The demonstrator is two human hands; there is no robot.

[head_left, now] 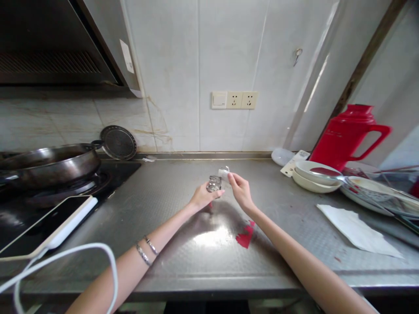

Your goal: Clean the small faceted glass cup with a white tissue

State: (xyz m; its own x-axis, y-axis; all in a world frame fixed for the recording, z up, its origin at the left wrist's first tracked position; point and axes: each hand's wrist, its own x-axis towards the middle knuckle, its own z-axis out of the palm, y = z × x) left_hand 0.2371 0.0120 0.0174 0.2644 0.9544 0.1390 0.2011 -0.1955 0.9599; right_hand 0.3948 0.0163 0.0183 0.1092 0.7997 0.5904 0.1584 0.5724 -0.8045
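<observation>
Over the middle of the steel counter [170, 235], my left hand [200, 197] is closed around a small, shiny glass jar [214, 183]. My right hand [241, 190] pinches a small white piece [223, 174] with a thin, wick-like end sticking up; it looks like a candle stub. The white piece is beside the jar's upper right edge, and I cannot tell whether they touch. Below my hands, torn red scraps [245, 237] lie on the counter near my right forearm.
A pan [49, 163] sits on the stove at left, near a phone [46, 224] with a white cable [81, 247]. At right are a red thermos jug [343, 135], stacked bowls [310, 183], a plate with utensils [376, 196] and a white paper napkin [356, 229]. Wall sockets [242, 100] are ahead.
</observation>
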